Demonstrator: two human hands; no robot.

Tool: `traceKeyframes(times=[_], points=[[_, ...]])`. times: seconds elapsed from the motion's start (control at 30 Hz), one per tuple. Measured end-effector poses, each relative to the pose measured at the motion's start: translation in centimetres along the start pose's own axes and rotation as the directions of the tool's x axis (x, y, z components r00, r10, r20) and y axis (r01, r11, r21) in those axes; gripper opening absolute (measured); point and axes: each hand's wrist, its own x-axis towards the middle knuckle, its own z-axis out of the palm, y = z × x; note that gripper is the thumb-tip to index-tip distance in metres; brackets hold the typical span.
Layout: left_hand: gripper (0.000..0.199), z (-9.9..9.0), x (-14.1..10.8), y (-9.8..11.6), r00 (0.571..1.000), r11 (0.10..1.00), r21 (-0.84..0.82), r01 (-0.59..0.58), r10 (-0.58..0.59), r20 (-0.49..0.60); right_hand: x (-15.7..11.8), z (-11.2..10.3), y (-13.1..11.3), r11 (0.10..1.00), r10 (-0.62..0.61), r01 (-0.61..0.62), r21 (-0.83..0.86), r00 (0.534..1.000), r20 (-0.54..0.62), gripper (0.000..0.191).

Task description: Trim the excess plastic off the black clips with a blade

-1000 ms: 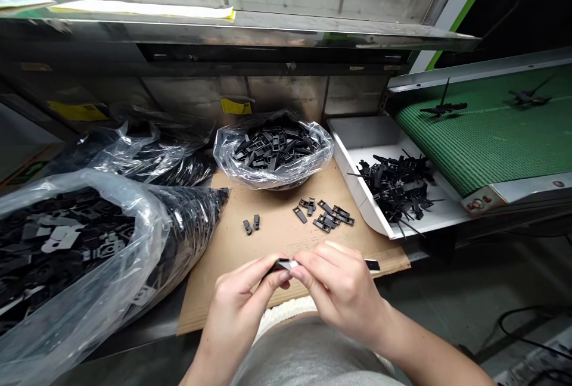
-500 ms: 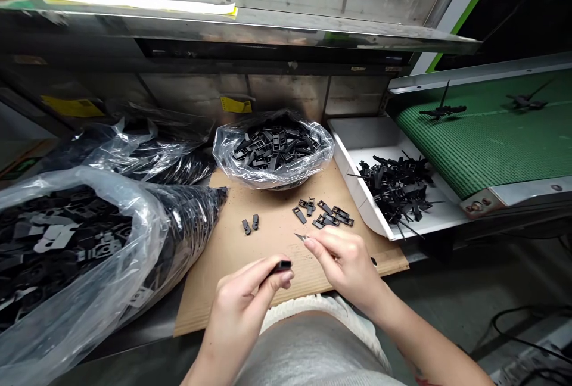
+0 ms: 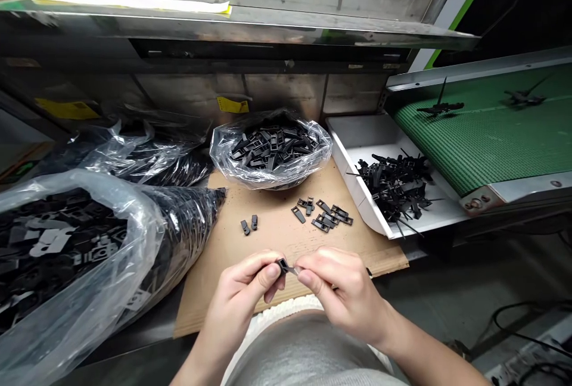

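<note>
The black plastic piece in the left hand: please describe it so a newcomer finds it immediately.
Find the brown cardboard sheet, then the left hand near its front edge. It pinches the black plastic piece, whose hollow end shows. Unlike the loose pieces lying beyond, it is held up.

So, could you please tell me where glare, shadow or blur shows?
Head view: glare streaks the crinkled clear plastic bag at centre; head view: shadow darkens the space below the grey metal shelf; head view: the farther spiky black part on the textured green conveyor belt looks soft.
</note>
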Motion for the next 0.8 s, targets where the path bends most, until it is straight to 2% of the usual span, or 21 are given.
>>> traceKeyframes(times=[0.2,0.4,0.5,0.6,0.7,0.8], points=[[0.021,1.1,-0.2,1.0,0.995,0.993,-0.077,0.093,-0.096,-0.036,0.2,-0.1,0.2,1.000,-0.018,0.018,0.007,0.999,0.028,0.027],[0.023,1.1,-0.1,1.2,0.990,0.985,-0.103,0.140,-0.140,0.006,0.5,0.0,0.4,0.999,-0.011,0.009,0.042,0.999,0.047,0.028],[0.025,0.9,-0.1,1.2,0.984,0.981,-0.095,0.171,-0.165,0.068,0.7,0.3,1.0,1.000,-0.009,0.009,0.022,0.999,0.041,0.027],[0.029,1.0,-0.4,1.3,0.978,0.976,-0.103,0.191,-0.180,0.108,0.8,0.4,1.8,0.999,0.045,-0.045,0.007,0.999,0.005,0.026],[0.027,1.3,-0.6,1.5,0.975,0.968,-0.131,0.214,-0.203,0.095,0.9,0.1,2.1,0.981,0.146,-0.145,0.131,0.989,0.000,0.029],[0.026,1.4,-0.5,1.6,0.970,0.960,-0.152,0.237,-0.226,0.085,0.8,-0.4,1.7,0.906,0.230,-0.236,0.353,0.971,0.058,0.028]])
